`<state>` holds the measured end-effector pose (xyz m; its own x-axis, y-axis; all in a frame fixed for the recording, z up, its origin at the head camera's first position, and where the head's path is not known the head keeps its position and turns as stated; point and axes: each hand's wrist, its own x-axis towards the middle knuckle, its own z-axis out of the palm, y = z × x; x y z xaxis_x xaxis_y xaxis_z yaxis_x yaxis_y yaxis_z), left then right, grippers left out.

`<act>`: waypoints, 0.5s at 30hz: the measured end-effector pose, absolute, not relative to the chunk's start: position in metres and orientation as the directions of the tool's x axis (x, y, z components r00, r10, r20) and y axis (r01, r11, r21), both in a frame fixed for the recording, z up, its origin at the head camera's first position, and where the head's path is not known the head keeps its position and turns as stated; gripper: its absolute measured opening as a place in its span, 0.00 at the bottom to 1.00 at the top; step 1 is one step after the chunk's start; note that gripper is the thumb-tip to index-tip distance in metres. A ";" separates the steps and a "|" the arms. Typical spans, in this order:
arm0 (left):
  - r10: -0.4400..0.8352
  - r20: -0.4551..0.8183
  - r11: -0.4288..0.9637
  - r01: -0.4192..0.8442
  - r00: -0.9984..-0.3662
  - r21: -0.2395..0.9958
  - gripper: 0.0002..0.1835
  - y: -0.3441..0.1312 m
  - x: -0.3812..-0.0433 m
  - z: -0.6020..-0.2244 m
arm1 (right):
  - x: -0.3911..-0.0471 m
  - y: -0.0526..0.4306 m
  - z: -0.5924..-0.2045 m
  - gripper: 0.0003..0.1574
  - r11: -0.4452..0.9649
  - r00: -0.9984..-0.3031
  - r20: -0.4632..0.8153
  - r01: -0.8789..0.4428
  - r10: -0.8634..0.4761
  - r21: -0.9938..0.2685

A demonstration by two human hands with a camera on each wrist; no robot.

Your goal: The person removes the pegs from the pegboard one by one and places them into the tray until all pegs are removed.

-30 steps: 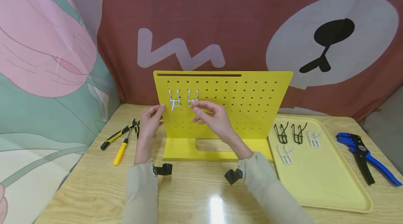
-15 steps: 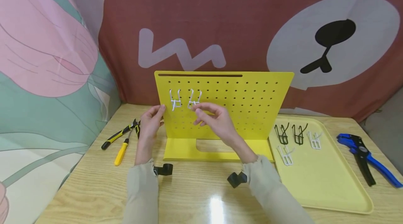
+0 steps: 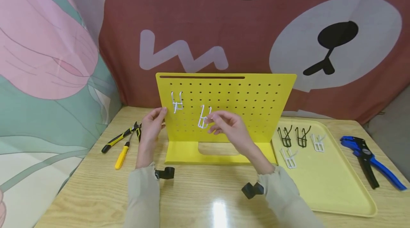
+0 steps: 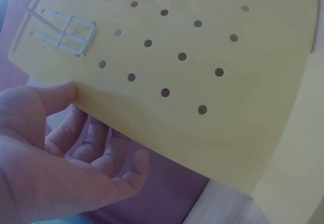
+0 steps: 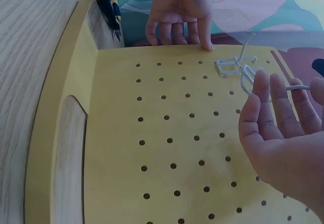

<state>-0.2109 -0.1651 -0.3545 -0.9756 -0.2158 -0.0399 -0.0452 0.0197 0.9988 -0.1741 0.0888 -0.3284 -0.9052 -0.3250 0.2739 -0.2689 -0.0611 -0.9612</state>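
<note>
A yellow pegboard (image 3: pixel 224 136) stands upright on the table. My left hand (image 3: pixel 152 124) holds its left edge; in the left wrist view the thumb (image 4: pixel 63 95) presses the front while the fingers reach behind the edge. One white wire pegboard hook (image 3: pixel 177 102) hangs near the board's upper left. Between thumb and fingertips, my right hand (image 3: pixel 231 128) pinches a second white hook (image 3: pixel 202 117) in front of the board, lower and further right. Part of that hook is hidden by the fingers, also in the right wrist view (image 5: pixel 245 80).
A pale yellow tray (image 3: pixel 336 192) at the right bears two black hooks (image 3: pixel 301 137) and two white hooks (image 3: pixel 289 158). Blue-handled pliers (image 3: pixel 365 153) lie beyond it. Black-yellow pliers (image 3: pixel 118 139) and a yellow-handled tool (image 3: pixel 121 156) lie left of the board.
The right hand has drawn its white hook from beside the hung one, down and to the right. My left hand stays at the board's edge.
</note>
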 end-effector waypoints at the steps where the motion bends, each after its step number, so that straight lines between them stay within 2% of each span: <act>1: -0.215 -0.038 0.020 -0.043 -0.976 0.999 0.25 -0.165 -0.211 -0.354 | -0.173 0.092 -0.329 0.17 -0.060 -0.909 0.264 -0.259 -0.322 -0.964; 15: -0.221 -0.049 0.012 -0.053 -0.974 0.999 0.25 -0.164 -0.211 -0.355 | -0.167 0.127 -0.343 0.23 -0.027 -0.923 0.226 -0.229 -0.313 -0.973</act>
<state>-0.2114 -0.1644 -0.3553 -0.9739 -0.2214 -0.0492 -0.0532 0.0122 0.9985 -0.1670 0.1274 -0.3425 -0.9227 -0.3125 0.2257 -0.2287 -0.0275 -0.9731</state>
